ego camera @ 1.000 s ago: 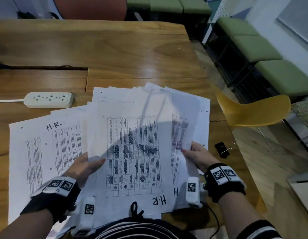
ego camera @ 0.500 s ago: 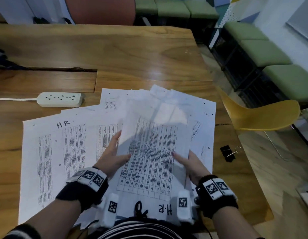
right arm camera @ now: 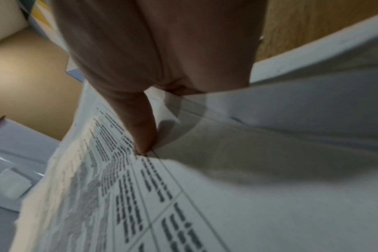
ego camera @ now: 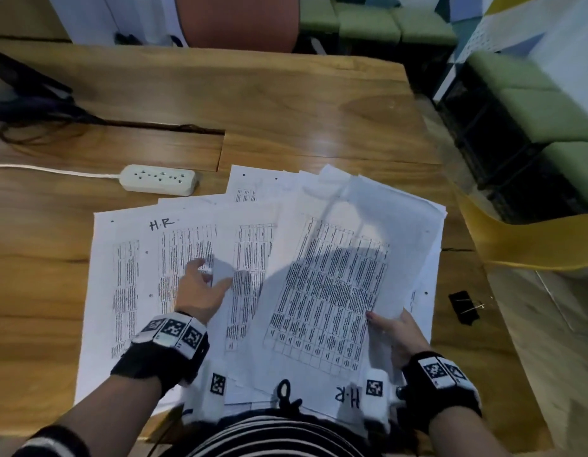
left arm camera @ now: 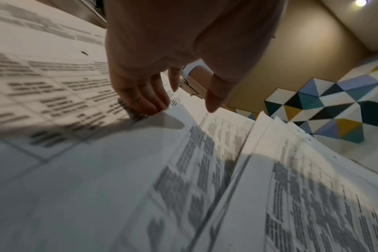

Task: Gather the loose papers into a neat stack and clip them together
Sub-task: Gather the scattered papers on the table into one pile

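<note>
The wooden surface (ego camera: 286, 103) carries loose papers (ego camera: 128, 275) fanned out under and ahead of both hands. The right hand (ego camera: 396, 334) pinches a gathered sheaf (ego camera: 332, 285), thumb on top, probably to anchor the stack. The left hand (ego camera: 200, 291), fingers extended, presses stray sheets to draw them in. A black binder clip (ego camera: 464, 306) waits right of the right hand.

The right hand (right arm camera: 153, 51) pinches a sheaf of printed papers (right arm camera: 205, 196), thumb (right arm camera: 140, 129) pressed on the top sheet's table grid; a strip of wooden desk (right arm camera: 302, 25) shows beyond.
</note>
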Tool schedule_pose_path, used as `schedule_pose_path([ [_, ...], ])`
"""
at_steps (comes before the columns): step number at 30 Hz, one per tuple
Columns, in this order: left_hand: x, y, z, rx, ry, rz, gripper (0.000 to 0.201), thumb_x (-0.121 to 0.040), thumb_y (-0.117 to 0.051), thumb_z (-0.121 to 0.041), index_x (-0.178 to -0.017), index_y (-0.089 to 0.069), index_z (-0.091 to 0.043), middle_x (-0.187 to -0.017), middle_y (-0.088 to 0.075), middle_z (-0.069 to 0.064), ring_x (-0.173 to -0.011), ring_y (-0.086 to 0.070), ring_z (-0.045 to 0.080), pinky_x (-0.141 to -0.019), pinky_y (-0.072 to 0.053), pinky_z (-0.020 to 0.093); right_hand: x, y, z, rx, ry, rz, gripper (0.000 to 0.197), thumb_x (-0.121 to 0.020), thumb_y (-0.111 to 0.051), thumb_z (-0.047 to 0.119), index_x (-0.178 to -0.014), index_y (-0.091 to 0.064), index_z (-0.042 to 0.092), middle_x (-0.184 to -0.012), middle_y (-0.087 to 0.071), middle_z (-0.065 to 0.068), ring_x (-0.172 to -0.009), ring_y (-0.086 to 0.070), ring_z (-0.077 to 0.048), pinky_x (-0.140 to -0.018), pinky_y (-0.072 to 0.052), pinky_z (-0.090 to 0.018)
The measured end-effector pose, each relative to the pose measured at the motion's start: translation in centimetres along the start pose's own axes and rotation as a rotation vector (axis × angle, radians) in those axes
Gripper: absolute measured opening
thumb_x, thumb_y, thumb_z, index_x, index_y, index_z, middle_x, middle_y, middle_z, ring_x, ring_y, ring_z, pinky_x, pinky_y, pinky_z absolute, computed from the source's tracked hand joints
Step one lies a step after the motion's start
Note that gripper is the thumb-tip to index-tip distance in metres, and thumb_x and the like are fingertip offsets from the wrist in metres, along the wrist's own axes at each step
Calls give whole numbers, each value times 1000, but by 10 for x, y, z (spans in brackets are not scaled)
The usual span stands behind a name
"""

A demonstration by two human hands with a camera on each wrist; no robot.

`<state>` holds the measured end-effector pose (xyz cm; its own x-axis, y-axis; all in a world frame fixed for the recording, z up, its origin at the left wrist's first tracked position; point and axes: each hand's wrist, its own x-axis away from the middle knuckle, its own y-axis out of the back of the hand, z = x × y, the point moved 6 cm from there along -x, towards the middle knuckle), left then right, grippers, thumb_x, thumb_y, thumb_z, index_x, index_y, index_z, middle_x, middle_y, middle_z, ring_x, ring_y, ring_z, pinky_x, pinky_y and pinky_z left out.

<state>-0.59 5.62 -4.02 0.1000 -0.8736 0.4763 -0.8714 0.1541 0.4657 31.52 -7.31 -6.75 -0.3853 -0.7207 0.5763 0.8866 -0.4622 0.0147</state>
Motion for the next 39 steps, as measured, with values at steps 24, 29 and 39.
schedule_pose_path([
  [24, 18, -48, -26, 426, -26, 720, 23, -87, -51, 2, -102, -63, -11, -73, -68, 11, -56, -65, 15, -52, -56, 27, 13, -23, 12, -249, -85, 318, 59, -12, -95, 22, -61, -71, 1, -56, -70, -8, -53, -68, -14, -51, -54, -20],
  [29, 29, -64, -33, 201, -99, 766, 23, -93, -46, -6, -106, -58, -21, -74, -61, 6, -63, -58, 19, -63, -51, 31, -3, -14, -6, -12, -128, 128, 80, -48, -90, 25, -103, -46, -12, -85, -65, -21, -73, -65, -26, -63, -55, -30],
  [39, -31, 0, -22, -392, -149, -76, 56, -84, -59, -36, -131, -43, -8, -128, -49, 23, -113, -51, 39, -97, -44, 50, -11, 16, -31, -277, -249, -80, 18, -73, -69, 0, -85, -70, -13, -74, -73, -17, -74, -64, -19, -48, -54, -16],
])
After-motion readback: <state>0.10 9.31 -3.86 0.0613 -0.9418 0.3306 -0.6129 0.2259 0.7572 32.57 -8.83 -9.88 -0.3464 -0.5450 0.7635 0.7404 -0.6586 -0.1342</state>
